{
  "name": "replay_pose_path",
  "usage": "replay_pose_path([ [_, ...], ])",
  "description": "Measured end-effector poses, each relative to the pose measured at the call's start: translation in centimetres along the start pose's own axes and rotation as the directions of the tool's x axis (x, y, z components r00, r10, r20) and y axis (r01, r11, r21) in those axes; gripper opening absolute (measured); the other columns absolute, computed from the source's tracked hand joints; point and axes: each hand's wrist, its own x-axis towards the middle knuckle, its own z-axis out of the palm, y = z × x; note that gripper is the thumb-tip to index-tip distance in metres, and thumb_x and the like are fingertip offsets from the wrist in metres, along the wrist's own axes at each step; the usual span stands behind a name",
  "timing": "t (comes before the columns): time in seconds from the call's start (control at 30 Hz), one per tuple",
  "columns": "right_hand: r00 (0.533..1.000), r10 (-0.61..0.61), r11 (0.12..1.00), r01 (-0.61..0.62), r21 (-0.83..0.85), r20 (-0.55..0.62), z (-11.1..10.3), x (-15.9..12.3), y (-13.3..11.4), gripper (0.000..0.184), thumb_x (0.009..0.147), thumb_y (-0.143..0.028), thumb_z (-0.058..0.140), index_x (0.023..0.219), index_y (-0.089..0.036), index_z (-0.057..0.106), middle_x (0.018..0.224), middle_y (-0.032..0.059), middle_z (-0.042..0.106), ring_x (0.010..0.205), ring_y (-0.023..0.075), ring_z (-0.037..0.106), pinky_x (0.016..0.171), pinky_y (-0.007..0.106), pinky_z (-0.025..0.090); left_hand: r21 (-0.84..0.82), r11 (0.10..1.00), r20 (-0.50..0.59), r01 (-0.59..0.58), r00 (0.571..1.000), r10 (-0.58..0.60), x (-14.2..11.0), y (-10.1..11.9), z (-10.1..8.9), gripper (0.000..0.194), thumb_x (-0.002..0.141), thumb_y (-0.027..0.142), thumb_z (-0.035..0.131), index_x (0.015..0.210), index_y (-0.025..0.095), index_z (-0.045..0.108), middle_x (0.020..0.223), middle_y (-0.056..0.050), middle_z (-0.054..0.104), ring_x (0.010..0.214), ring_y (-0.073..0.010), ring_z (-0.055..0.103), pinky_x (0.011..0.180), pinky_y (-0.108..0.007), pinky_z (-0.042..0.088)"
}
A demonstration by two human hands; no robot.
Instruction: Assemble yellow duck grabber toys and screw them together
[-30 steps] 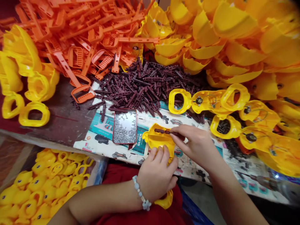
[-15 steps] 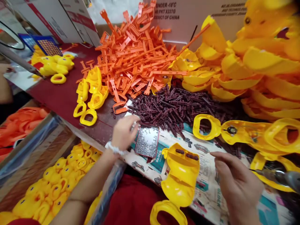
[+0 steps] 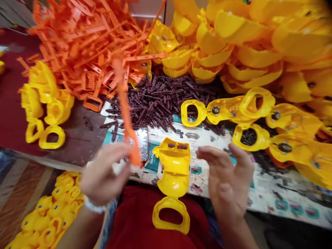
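My left hand (image 3: 107,173) grips an orange plastic strip (image 3: 126,114) with a handle-like end, held upright and smeared by motion. Behind it, partly hidden, is a small tray (image 3: 144,141) of tiny metal screws. Between my hands lies a yellow plastic duck half-shell (image 3: 174,169), hollow side facing away, with two dark brown pieces (image 3: 178,146) in its far end and a ring-shaped part (image 3: 171,213) towards me. My right hand (image 3: 228,176) hovers just right of the shell, fingers apart, holding nothing.
An orange heap of strips (image 3: 85,45) stands behind, beside a dark brown pile of small parts (image 3: 166,98). Stacked yellow shells (image 3: 243,45) rise at the back right. More yellow pieces (image 3: 44,100) sit left. Finished-looking ducks (image 3: 52,211) fill a box below left.
My left hand has picked up an orange strip. My right hand has shifted left towards the shell and opened wider. The view has turned to the right, and the driver tool is out of sight.
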Motion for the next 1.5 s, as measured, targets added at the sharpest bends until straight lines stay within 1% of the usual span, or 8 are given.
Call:
replay_pose_path([
  [0.07,0.998,0.015,0.999,-0.014,-0.030,0.058,-0.7,-1.2,-0.9,0.034,0.088,-0.042,0.053,0.101,-0.013,0.062,0.077,0.0079,0.055,0.067,0.0170,0.056,0.058,0.023,0.050,-0.349,0.918,0.240,-0.187,0.929,0.280,-0.8,3.9,2.7,0.025,0.087,0.015,0.048,0.109,0.021,0.057,0.084,-0.001,0.069,0.077,-0.0115,0.061,0.070,-0.023,0.052],
  [0.2,0.983,-0.006,0.996,0.021,-0.082,0.182,-1.8,-2.7,-2.7,0.034,0.089,-0.038,0.052,0.111,-0.013,0.060,0.083,0.0095,0.056,0.074,0.0181,0.058,0.061,0.022,0.052,-0.554,0.813,0.256,-0.180,0.893,0.371,-1.2,7.3,7.0,0.016,0.092,0.017,0.044,0.100,0.014,0.058,0.087,-0.005,0.070,0.077,-0.0111,0.063,0.072,-0.022,0.050],
  [0.33,0.931,-0.100,0.991,0.124,-0.047,0.352,-2.1,-3.6,-4.1,0.035,0.093,-0.024,0.045,0.126,-0.015,0.051,0.094,0.0094,0.056,0.082,0.0165,0.058,0.067,0.019,0.051,-0.423,0.894,0.105,-0.148,0.972,0.211,-0.2,4.9,7.4,0.018,0.084,0.012,0.048,0.099,0.014,0.056,0.095,-0.007,0.068,0.090,-0.0155,0.061,0.081,-0.030,0.049],
  [0.47,0.884,-0.134,0.982,0.179,-0.059,0.448,-1.4,-4.4,-4.6,0.042,0.095,-0.010,0.034,0.136,-0.014,0.038,0.097,0.0079,0.054,0.080,0.0112,0.057,0.066,0.015,0.048,-0.165,0.985,0.219,0.054,0.976,-0.017,0.8,2.4,7.8,0.033,0.082,0.011,0.050,0.116,0.012,0.050,0.125,-0.017,0.055,0.121,-0.0254,0.048,0.101,-0.046,0.041],
  [0.73,0.904,-0.057,0.934,0.197,-0.297,0.423,-0.3,-5.3,-5.2,0.038,0.098,-0.016,0.030,0.134,-0.011,0.039,0.095,0.0078,0.054,0.071,0.0132,0.057,0.055,0.019,0.047,-0.058,0.994,0.249,0.088,0.966,-0.071,0.2,2.3,10.0,0.038,0.081,0.001,0.044,0.119,0.009,0.049,0.128,-0.017,0.054,0.122,-0.0232,0.049,0.105,-0.041,0.044],
  [1.03,0.896,0.028,0.999,-0.038,0.014,0.443,-0.6,-4.5,-4.9,0.036,0.098,-0.017,0.037,0.134,-0.017,0.040,0.120,0.0059,0.051,0.105,0.0158,0.055,0.086,0.021,0.051,-0.078,0.992,0.228,0.095,0.971,-0.075,-0.2,2.4,9.9,0.036,0.085,0.004,0.044,0.120,0.010,0.048,0.130,-0.018,0.052,0.125,-0.0225,0.048,0.104,-0.041,0.045],
  [1.27,0.905,-0.038,0.840,0.259,-0.476,0.425,1.4,-4.7,-6.5,0.040,0.094,-0.015,0.024,0.128,-0.006,0.045,0.082,0.0063,0.055,0.047,0.0129,0.050,0.038,0.024,0.035,-0.122,0.989,0.266,0.084,0.963,-0.049,-0.2,2.3,9.4,0.033,0.087,0.009,0.044,0.120,0.012,0.048,0.132,-0.018,0.049,0.126,-0.0229,0.045,0.104,-0.042,0.044],
  [1.5,0.902,-0.105,0.828,0.312,-0.466,0.418,1.4,-4.3,-6.3,0.035,0.099,-0.021,0.023,0.123,-0.006,0.045,0.079,0.0050,0.054,0.052,0.0128,0.050,0.045,0.026,0.034,-0.108,0.992,0.399,0.062,0.917,-0.014,2.4,2.0,9.5,0.025,0.085,0.021,0.054,0.108,0.012,0.054,0.109,-0.011,0.063,0.102,-0.0246,0.057,0.090,-0.044,0.050],
])
